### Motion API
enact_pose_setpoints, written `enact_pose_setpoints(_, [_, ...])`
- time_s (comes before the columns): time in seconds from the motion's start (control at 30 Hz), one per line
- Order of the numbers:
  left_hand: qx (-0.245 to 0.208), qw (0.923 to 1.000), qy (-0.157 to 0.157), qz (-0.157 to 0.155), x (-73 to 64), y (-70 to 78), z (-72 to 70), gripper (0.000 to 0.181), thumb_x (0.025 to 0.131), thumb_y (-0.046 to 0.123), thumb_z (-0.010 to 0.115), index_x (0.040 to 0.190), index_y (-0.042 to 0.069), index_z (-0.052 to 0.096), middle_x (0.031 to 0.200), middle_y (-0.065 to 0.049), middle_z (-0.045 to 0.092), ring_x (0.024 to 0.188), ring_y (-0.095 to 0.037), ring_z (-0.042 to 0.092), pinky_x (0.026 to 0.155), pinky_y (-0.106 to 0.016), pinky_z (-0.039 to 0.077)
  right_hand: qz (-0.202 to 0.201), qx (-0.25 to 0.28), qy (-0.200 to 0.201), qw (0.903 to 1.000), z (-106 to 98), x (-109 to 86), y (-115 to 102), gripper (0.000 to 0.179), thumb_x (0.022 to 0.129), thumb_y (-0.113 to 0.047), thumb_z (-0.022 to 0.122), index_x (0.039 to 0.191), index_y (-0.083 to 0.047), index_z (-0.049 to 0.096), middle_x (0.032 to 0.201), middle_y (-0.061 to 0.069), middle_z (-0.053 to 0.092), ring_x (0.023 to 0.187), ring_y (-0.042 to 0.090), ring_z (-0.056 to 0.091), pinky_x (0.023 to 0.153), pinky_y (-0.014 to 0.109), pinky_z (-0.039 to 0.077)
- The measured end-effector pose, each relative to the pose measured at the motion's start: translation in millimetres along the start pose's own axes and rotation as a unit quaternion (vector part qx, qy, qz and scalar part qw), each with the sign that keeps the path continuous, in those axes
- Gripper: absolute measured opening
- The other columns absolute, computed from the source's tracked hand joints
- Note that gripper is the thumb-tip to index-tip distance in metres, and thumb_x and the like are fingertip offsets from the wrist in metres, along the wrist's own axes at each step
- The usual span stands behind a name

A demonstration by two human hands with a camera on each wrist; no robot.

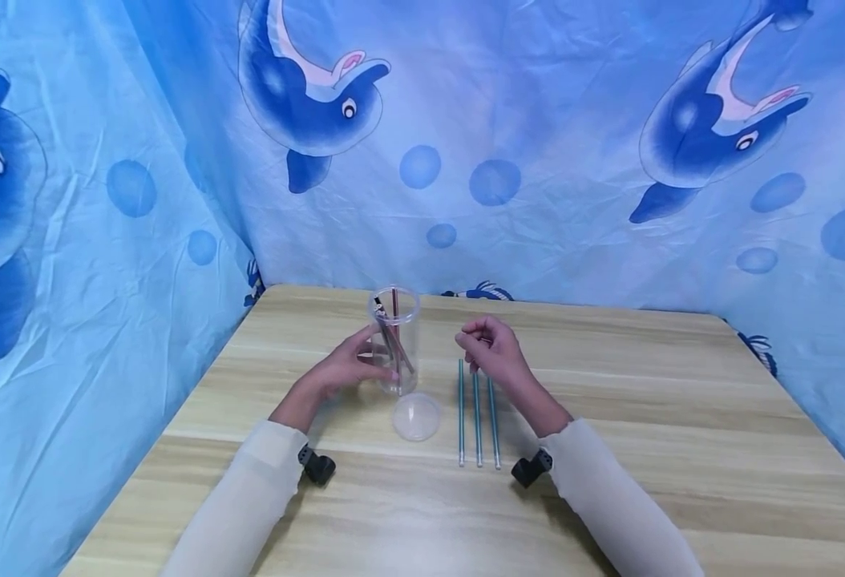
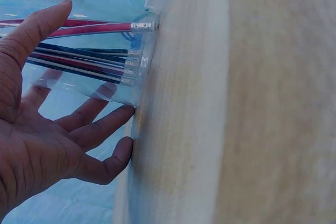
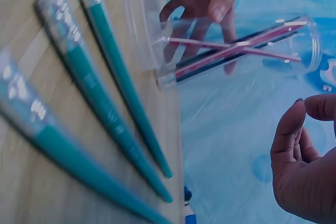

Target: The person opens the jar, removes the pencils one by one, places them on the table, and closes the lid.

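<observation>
We're steadying the clear cup (image 1: 410,340), red/dark pencils (image 3: 239,49) inside, w/ L grip (image 1: 353,365) curling round it. R grip (image 1: 491,349) is hovering empty, drawn together, near 3 teal pencils (image 1: 477,421); we're prob. prepping a pick, needing R grip spread, then lowered.

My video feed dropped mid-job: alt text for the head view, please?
A left hand holds an upright clear cup of dark and red pencils, while the right hand, curled and empty, is near the far ends of three teal pencils on a wood-grain table. A clear round lid lies before the cup; dolphin-print cloth hangs behind.
</observation>
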State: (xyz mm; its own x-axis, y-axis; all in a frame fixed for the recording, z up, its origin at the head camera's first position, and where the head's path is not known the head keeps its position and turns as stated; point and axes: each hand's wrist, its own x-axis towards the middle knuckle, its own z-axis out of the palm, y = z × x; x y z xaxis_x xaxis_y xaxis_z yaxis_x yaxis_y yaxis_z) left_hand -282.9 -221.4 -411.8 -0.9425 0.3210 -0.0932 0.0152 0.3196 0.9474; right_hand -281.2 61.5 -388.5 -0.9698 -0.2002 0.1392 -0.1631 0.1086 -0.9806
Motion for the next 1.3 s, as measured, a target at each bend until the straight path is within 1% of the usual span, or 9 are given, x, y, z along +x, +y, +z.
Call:
enact_pose_setpoints(0.1, [0.0,1.0,-0.004,-0.002,-2.4,-3.5,1.3,0.097,0.079,0.013,0.085,0.157,0.03,0.03,0.144,-0.022,0.047,0.135,-0.041,0.041,0.106,-0.063,0.033,-0.006,0.003,-0.002,1.0,5,-5.3,-4,0.021,0.096,-0.01,0.064,0.111,0.003,0.058,0.087,0.008,0.06,0.065,0.018,0.057,0.06,0.033,0.055])
enact_pose_setpoints(0.27, [-0.005,1.0,-0.003,-0.003,-5.5,-7.4,3.8,0.094,0.08,0.014,0.085,0.157,0.028,0.032,0.142,-0.022,0.05,0.135,-0.041,0.041,0.106,-0.064,0.032,-0.003,0.01,-0.001,0.9999,12,-11.5,-9,0.021,0.097,-0.009,0.064,0.111,0.004,0.057,0.086,0.007,0.059,0.063,0.017,0.058,0.061,0.029,0.056])
enact_pose_setpoints(0.43, [-0.006,1.0,-0.004,0.003,-4.2,-5.8,4.0,0.094,0.079,0.015,0.086,0.156,0.028,0.033,0.142,-0.021,0.049,0.136,-0.041,0.041,0.105,-0.066,0.032,-0.016,0.013,-0.007,0.9998,14,-12.5,-15,0.026,0.097,-0.01,0.064,0.115,0.007,0.055,0.089,0.007,0.059,0.07,0.02,0.059,0.064,0.029,0.056])
enact_pose_setpoints(0.63, [0.004,1.0,0.006,-0.005,-8.6,-8.0,-1.4,0.092,0.079,0.015,0.085,0.155,0.026,0.035,0.143,-0.022,0.049,0.135,-0.041,0.041,0.106,-0.065,0.032,-0.041,-0.004,-0.014,0.9991,20,-14.3,-19,0.024,0.095,-0.014,0.067,0.112,0.002,0.058,0.092,0.01,0.061,0.078,0.026,0.061,0.067,0.032,0.057])
enact_pose_setpoints(0.8, [0.004,1.0,-0.001,0.008,-7.6,-7.6,-0.4,0.091,0.08,0.015,0.085,0.155,0.025,0.035,0.141,-0.02,0.051,0.135,-0.04,0.042,0.106,-0.063,0.033,-0.06,-0.033,0.012,0.9976,17,-14.3,-21,0.023,0.095,-0.017,0.068,0.112,-0.004,0.062,0.1,0.01,0.062,0.088,0.027,0.061,0.072,0.039,0.057])
enact_pose_setpoints(0.97, [-0.003,0.9999,-0.004,0.013,-3.6,-4.2,3.0,0.091,0.078,0.014,0.086,0.154,0.024,0.037,0.139,-0.02,0.053,0.133,-0.039,0.045,0.105,-0.061,0.035,-0.073,-0.053,0.024,0.9957,15,-13.5,-27,0.036,0.093,-0.022,0.072,0.123,-0.006,0.062,0.118,0.011,0.063,0.106,0.026,0.06,0.087,0.04,0.053])
enact_pose_setpoints(1.1, [-0.004,0.9998,-0.004,0.017,-0.3,-2.0,3.5,0.09,0.078,0.014,0.086,0.154,0.025,0.038,0.139,-0.02,0.053,0.133,-0.04,0.045,0.105,-0.061,0.036,-0.107,-0.076,0.029,0.9908,17,-11.1,-34,0.053,0.091,-0.026,0.075,0.136,-0.009,0.055,0.133,0.008,0.057,0.12,0.027,0.054,0.098,0.046,0.046])
enact_pose_setpoints(1.2, [-0.002,0.9998,-0.001,0.019,1.0,-2.0,2.9,0.089,0.079,0.014,0.086,0.154,0.025,0.039,0.138,-0.02,0.054,0.132,-0.041,0.046,0.105,-0.061,0.036,-0.135,-0.102,0.037,0.9849,21,-10.6,-40,0.06,0.089,-0.027,0.077,0.141,-0.011,0.051,0.137,0.008,0.052,0.125,0.028,0.05,0.101,0.048,0.044])
enact_pose_setpoints(1.3, [0.001,0.9998,-0.001,0.018,1.3,-2.8,2.6,0.089,0.079,0.014,0.085,0.154,0.025,0.039,0.138,-0.02,0.054,0.131,-0.041,0.046,0.105,-0.06,0.036,-0.149,-0.12,0.046,0.9803,26,-10.5,-45,0.059,0.087,-0.026,0.078,0.139,-0.013,0.054,0.136,0.009,0.05,0.125,0.028,0.049,0.102,0.047,0.044])
